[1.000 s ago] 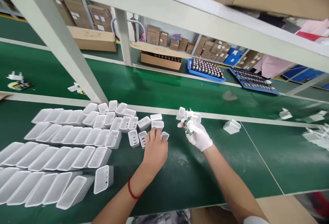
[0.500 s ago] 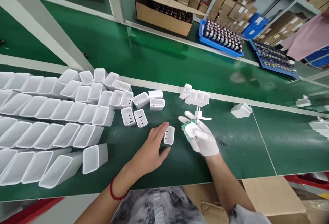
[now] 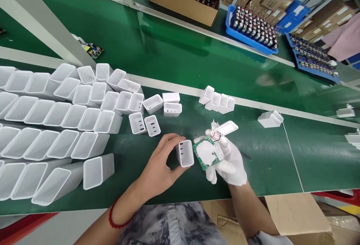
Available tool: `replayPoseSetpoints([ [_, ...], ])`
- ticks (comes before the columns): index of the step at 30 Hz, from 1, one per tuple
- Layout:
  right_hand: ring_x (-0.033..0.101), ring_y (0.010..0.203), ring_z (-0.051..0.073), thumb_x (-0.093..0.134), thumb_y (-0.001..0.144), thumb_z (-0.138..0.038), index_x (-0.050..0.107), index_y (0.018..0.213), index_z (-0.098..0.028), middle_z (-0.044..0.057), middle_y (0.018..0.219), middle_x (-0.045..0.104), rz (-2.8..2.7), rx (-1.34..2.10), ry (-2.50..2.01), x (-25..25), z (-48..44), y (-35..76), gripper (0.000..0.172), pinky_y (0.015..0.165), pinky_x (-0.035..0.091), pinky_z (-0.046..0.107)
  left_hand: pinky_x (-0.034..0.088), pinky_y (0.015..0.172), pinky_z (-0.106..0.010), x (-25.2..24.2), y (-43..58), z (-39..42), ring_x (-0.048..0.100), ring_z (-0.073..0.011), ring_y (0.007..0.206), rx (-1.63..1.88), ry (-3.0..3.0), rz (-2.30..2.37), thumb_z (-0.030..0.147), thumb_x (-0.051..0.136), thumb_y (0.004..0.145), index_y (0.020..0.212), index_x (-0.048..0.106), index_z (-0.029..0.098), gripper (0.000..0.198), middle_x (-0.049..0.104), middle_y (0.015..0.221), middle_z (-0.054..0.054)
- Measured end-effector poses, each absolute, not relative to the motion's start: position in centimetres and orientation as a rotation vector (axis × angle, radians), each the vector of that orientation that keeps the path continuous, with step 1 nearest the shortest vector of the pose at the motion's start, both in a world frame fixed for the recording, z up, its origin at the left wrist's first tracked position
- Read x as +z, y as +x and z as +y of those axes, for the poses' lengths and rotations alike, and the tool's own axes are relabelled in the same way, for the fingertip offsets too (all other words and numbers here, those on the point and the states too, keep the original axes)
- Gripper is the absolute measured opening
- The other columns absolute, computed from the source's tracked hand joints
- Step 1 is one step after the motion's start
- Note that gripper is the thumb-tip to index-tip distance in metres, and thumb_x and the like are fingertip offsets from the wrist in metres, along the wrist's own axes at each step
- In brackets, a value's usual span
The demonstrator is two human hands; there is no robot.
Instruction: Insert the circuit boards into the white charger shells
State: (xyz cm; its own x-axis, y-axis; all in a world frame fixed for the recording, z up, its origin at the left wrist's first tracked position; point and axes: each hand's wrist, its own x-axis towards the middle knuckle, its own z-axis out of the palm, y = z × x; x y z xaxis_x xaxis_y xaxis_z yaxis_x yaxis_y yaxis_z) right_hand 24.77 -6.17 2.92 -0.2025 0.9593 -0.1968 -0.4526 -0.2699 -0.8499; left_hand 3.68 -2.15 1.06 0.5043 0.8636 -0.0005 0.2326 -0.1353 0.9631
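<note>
My bare left hand [image 3: 164, 166] grips a white slotted plastic case [image 3: 186, 154], its open end facing me. Just right of it, my white-gloved right hand [image 3: 229, 160] holds a green circuit board [image 3: 206, 154] with a white patch on its face. A white plug end piece [image 3: 227, 128], joined by red and black wires, rests over the gloved fingers. Left of my hands, a slotted case [image 3: 152, 125] and several like it stand with their open ends up. Part of the gloved fingers is hidden behind the board.
Rows of white cases [image 3: 64, 113] fill the bench's left side. A small group of cases [image 3: 221, 101] stands by the white rail. Dark tweezers [image 3: 246, 155] lie right of my glove. Blue trays [image 3: 250, 31] and a cardboard box [image 3: 182, 1] sit beyond the green belt.
My left hand has closed around the slotted case and lifted it nearer. The board and the wired end piece have come up and turned in my right hand. The view has shifted slightly.
</note>
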Motion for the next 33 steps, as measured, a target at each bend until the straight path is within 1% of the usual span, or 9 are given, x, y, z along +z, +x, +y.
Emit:
replayPoseSetpoints([
  [2,0.068,0.049,0.015,0.084,0.072,-0.038,0.056,0.129,-0.033,0.007,0.109,0.073,-0.794,1.660,-0.866,2.9,-5.9,24.1,0.063,0.036,0.052,0.023,0.058,0.093,-0.039,1.3,3.5,-2.4,0.059,-0.0244,0.116,0.707,1.629,0.951,0.023,0.070,0.083,0.127,0.049,0.034,0.050,0.050,0.128,-0.006],
  [5,0.073,0.069,0.022,0.088,0.066,-0.041,0.065,0.117,-0.031,0.006,0.099,0.074,-0.870,1.550,-0.846,2.9,-5.4,23.2,0.057,0.056,0.062,0.033,0.059,0.090,-0.037,1.5,3.4,-2.6,0.059,-0.0244,0.114,0.696,1.620,0.935,0.021,0.068,0.084,0.129,0.049,0.037,0.052,0.048,0.129,-0.006],
  [8,0.072,0.091,0.026,0.087,0.064,-0.042,0.062,0.120,-0.033,0.006,0.105,0.072,-0.991,1.423,-0.847,2.8,-5.2,22.7,0.062,0.079,0.062,0.042,0.059,0.089,-0.035,1.6,3.3,-2.6,0.058,-0.0242,0.115,0.725,1.629,0.899,0.019,0.067,0.085,0.130,0.048,0.038,0.052,0.048,0.129,-0.006],
  [13,0.064,0.112,0.030,0.082,0.070,-0.032,0.055,0.131,-0.031,0.009,0.121,0.064,-1.211,1.247,-0.903,2.6,-5.7,23.0,0.067,0.098,0.052,0.052,0.057,0.087,-0.029,1.7,3.4,-2.6,0.057,-0.0222,0.117,0.778,1.660,0.866,0.019,0.066,0.086,0.132,0.047,0.037,0.053,0.048,0.129,-0.006],
  [15,0.062,0.114,0.030,0.083,0.068,-0.027,0.057,0.130,-0.030,0.009,0.123,0.061,-1.352,1.173,-0.956,2.8,-5.7,23.3,0.068,0.098,0.052,0.050,0.056,0.089,-0.028,1.6,3.3,-2.5,0.057,-0.0220,0.118,0.783,1.664,0.861,0.018,0.067,0.086,0.133,0.046,0.038,0.054,0.047,0.130,-0.006],
  [19,0.063,0.108,0.028,0.082,0.068,-0.024,0.057,0.129,-0.029,0.009,0.118,0.062,-1.515,1.126,-0.962,3.8,-5.0,23.8,0.066,0.085,0.057,0.040,0.056,0.092,-0.030,1.4,3.1,-2.4,0.056,-0.0227,0.120,0.777,1.681,0.832,0.018,0.066,0.086,0.134,0.047,0.037,0.055,0.047,0.132,-0.006],
  [22,0.064,0.106,0.026,0.080,0.071,-0.022,0.055,0.132,-0.033,0.008,0.118,0.064,-1.663,1.054,-0.959,4.6,-4.4,23.9,0.067,0.087,0.056,0.039,0.056,0.091,-0.030,1.4,3.0,-2.2,0.057,-0.0231,0.118,0.772,1.694,0.818,0.019,0.067,0.086,0.134,0.047,0.035,0.054,0.049,0.132,-0.007],
  [28,0.068,0.099,0.027,0.078,0.075,-0.029,0.054,0.132,-0.035,0.009,0.116,0.066,-1.771,0.974,-1.053,5.0,-4.3,24.0,0.062,0.084,0.058,0.042,0.055,0.094,-0.031,1.4,3.1,-2.1,0.057,-0.0240,0.119,0.784,1.703,0.810,0.017,0.068,0.085,0.133,0.048,0.034,0.054,0.050,0.131,-0.007],
  [33,0.070,0.089,0.025,0.078,0.078,-0.034,0.054,0.130,-0.035,0.008,0.112,0.068,-1.712,1.101,-1.084,5.1,-4.4,23.6,0.058,0.079,0.060,0.041,0.055,0.094,-0.031,1.1,3.2,-2.0,0.056,-0.0237,0.120,0.769,1.699,0.809,0.017,0.067,0.085,0.133,0.047,0.036,0.055,0.049,0.132,-0.007],
])
